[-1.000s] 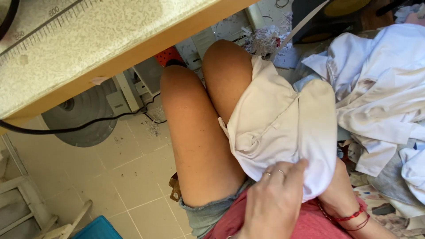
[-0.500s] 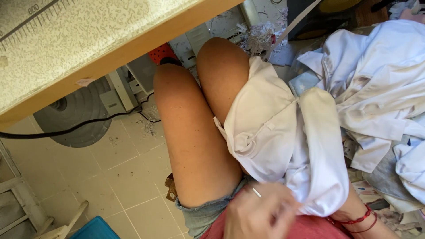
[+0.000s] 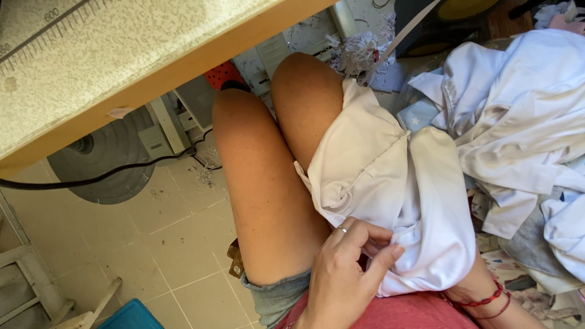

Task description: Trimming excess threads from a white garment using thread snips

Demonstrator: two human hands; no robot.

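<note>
Since a second ago we see the left hand [image 3: 350, 274] come up from the bottom of the view: then it lay flat on the near hem of the white garment [image 3: 396, 195], half a second ago it was a blur lower down, and now its fingers [image 3: 381, 265] curl into the cloth at the hem, thumb and forefinger pinching a fold. The garment itself has bunched differently, its near edge drawn in towards the lap and a rounder bulge standing over the right thigh. The right wrist with its red cord bracelets [image 3: 481, 300] now shows more fully under the cloth.
</note>
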